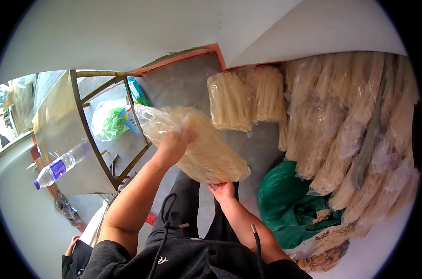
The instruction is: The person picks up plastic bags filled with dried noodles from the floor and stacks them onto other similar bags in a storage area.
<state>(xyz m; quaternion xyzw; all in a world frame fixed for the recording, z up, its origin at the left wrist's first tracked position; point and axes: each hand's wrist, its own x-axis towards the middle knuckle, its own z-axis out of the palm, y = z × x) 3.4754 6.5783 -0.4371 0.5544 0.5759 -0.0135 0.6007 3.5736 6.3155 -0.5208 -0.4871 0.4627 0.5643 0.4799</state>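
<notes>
A clear plastic bag packed with long, pale yellowish dried strands [213, 151] hangs tilted in front of me, above the floor. Its loose, crumpled end points to the upper left. My left hand [173, 145] grips the bag near that end, its fingers closed on the plastic. At the bag's lower edge, my right hand [223, 191] holds it from beneath; some of its fingertips are hidden under the bag.
Similar packed bundles [248, 98] stand by the wall, and a large pile of them [345, 116] fills the right. Below it lies a green sack [280, 204]. On the left, a metal-framed table [57, 135] bears a plastic bottle [57, 168]. Another person's hand [73, 245] shows lower left.
</notes>
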